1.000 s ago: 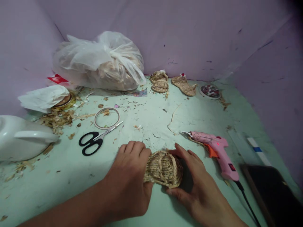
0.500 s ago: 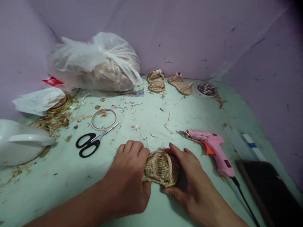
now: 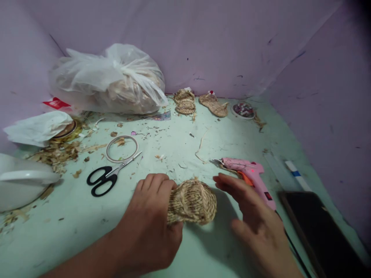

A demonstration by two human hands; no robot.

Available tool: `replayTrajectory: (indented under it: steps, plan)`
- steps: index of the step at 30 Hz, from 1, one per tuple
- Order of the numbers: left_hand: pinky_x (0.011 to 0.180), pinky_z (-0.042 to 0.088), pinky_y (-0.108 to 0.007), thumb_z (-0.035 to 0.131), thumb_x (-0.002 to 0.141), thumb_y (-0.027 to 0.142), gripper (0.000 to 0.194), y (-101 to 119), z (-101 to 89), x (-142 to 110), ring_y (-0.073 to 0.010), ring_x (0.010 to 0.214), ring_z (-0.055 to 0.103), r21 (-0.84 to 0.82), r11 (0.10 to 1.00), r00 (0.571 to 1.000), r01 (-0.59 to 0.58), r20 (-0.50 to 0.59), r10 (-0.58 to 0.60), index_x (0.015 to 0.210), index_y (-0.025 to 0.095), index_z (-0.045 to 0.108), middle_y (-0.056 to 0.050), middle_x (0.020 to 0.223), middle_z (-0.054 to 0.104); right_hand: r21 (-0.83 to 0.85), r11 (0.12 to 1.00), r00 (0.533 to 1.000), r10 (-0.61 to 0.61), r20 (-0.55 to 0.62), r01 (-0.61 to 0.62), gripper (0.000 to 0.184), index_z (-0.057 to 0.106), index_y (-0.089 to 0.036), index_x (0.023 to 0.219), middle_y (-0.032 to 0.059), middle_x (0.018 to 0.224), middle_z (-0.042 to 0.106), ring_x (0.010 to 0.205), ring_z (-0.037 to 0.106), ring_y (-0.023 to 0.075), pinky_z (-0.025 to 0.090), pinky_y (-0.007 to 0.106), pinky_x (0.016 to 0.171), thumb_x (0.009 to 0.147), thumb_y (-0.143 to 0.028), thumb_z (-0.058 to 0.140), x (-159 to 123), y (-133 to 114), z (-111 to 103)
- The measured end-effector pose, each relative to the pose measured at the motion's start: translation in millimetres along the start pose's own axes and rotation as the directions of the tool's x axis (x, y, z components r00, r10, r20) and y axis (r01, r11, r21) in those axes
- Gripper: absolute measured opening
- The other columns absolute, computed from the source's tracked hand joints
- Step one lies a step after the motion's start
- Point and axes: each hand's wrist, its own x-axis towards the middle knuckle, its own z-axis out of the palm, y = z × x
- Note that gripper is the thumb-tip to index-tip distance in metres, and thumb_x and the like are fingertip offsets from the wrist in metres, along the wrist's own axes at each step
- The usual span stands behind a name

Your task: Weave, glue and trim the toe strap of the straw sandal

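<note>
R hand (image 3: 257,224) has come off the woven slipper (image 3: 199,202) since the earlier head-cam frame; I see it empty, thumb & fingers spread wide beside the rounded end. L hand (image 3: 152,222) grips the other end, prob. to steady it over the near-middle of the table (image 3: 208,256). Pink glue gun (image 3: 256,173) lies past R fingers, partly blocked by them, w/ phone (image 3: 315,227) to R, scissors (image 3: 113,177) off L.

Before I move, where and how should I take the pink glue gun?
By its handle, coming from the near right: the glue gun lies on its side, handle slanting that way, nozzle end pointing left. I'd keep off the nozzle end; the red light is lit, so it may be hot.
</note>
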Motion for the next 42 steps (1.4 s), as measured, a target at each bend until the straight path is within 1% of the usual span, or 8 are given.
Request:
replayTrajectory:
  steps: [3, 5, 8, 11, 17, 23, 30, 42]
  plan:
    - [0.07, 0.041, -0.035, 0.055, 0.055, 0.021, 0.028, -2, -8.5, 4, -0.0231, 0.081, 0.05, -0.479, 0.854, 0.974, 0.205, 0.182, -0.131, 0.083, 0.021, 0.053, -0.005, 0.087, 0.056, 0.247, 0.967, 0.981, 0.11, -0.161, -0.068, 0.034, 0.056, -0.028, 0.113, 0.0079, 0.111, 0.06, 0.102, 0.058, 0.0257, 0.048, 0.042, 0.087, 0.084, -0.045, 0.05, 3, 11, -5]
    - [0.064, 0.041, -0.031, 0.056, 0.052, 0.026, 0.029, -4, -13.5, 8, -0.0207, 0.074, 0.053, -0.746, 0.514, 0.902, 0.423, 0.399, -0.164, 0.081, 0.02, 0.056, -0.005, 0.082, 0.059, 0.364, 0.928, 0.969, 0.154, -0.19, -0.076, 0.03, 0.06, -0.026, 0.105, 0.0084, 0.101, 0.063, 0.094, 0.061, 0.025, 0.05, 0.043, 0.083, 0.083, -0.043, 0.051, 6, 14, -5]
    - [0.063, 0.043, -0.031, 0.056, 0.05, 0.03, 0.037, -6, -16.1, 12, -0.0193, 0.067, 0.055, -0.807, 0.042, 0.8, 0.589, 0.575, -0.171, 0.082, 0.013, 0.064, -0.009, 0.078, 0.063, 0.47, 0.877, 0.965, 0.203, -0.167, -0.103, 0.028, 0.062, -0.024, 0.102, 0.0084, 0.095, 0.065, 0.09, 0.062, 0.0235, 0.049, 0.042, 0.083, 0.083, -0.042, 0.052, 9, 8, 0]
    - [0.064, 0.045, -0.033, 0.056, 0.051, 0.029, 0.043, -6, -14.3, 13, -0.022, 0.071, 0.057, -0.814, -0.143, 0.786, 0.563, 0.581, -0.209, 0.087, 0.007, 0.067, -0.013, 0.077, 0.064, 0.495, 0.864, 0.96, 0.211, -0.183, -0.096, 0.025, 0.061, -0.024, 0.101, 0.0067, 0.093, 0.065, 0.089, 0.061, 0.0212, 0.049, 0.038, 0.081, 0.08, -0.038, 0.059, 7, -5, 5]
    - [0.067, 0.046, -0.036, 0.053, 0.054, 0.024, 0.041, -1, -14.6, 8, -0.0239, 0.075, 0.059, -0.834, -0.216, 0.789, 0.508, 0.551, -0.271, 0.088, 0.005, 0.066, -0.016, 0.081, 0.066, 0.56, 0.816, 0.938, 0.293, -0.184, -0.145, 0.026, 0.063, -0.023, 0.092, 0.0046, 0.084, 0.066, 0.081, 0.061, 0.0189, 0.049, 0.033, 0.073, 0.07, -0.034, 0.07, 3, -16, 12]
    - [0.069, 0.045, -0.037, 0.049, 0.056, 0.038, 0.047, 6, -9.0, 3, -0.024, 0.078, 0.057, -0.716, -0.384, 0.78, 0.583, 0.625, 0.019, 0.089, 0.009, 0.066, -0.014, 0.083, 0.063, 0.71, 0.659, 0.915, 0.4, -0.053, -0.247, 0.02, 0.067, -0.019, 0.077, 0.0013, 0.073, 0.066, 0.069, 0.059, 0.0129, 0.046, 0.027, 0.07, 0.067, -0.035, 0.073, 2, -18, 19]
    - [0.07, 0.044, -0.037, 0.046, 0.057, 0.037, 0.047, 10, 2.3, -5, -0.0235, 0.079, 0.056, -0.686, -0.359, 0.746, 0.633, 0.664, 0.045, 0.09, 0.01, 0.066, -0.013, 0.084, 0.062, 0.744, 0.623, 0.93, 0.368, -0.008, -0.24, 0.018, 0.066, -0.016, 0.068, -0.0022, 0.062, 0.06, 0.06, 0.051, 0.0093, 0.039, 0.023, 0.061, 0.064, -0.031, 0.075, 1, -23, 25]
    - [0.072, 0.042, -0.039, 0.046, 0.06, 0.031, 0.047, 3, 10.3, -6, -0.0265, 0.082, 0.056, -0.709, -0.353, 0.78, 0.61, 0.616, 0.111, 0.096, 0.006, 0.067, -0.017, 0.088, 0.063, 0.76, 0.507, 0.886, 0.422, 0.193, -0.407, 0.034, 0.052, -0.016, 0.054, -0.0044, 0.051, 0.048, 0.05, 0.034, 0.0074, 0.024, 0.024, 0.052, 0.063, -0.041, 0.073, 0, -20, 28]
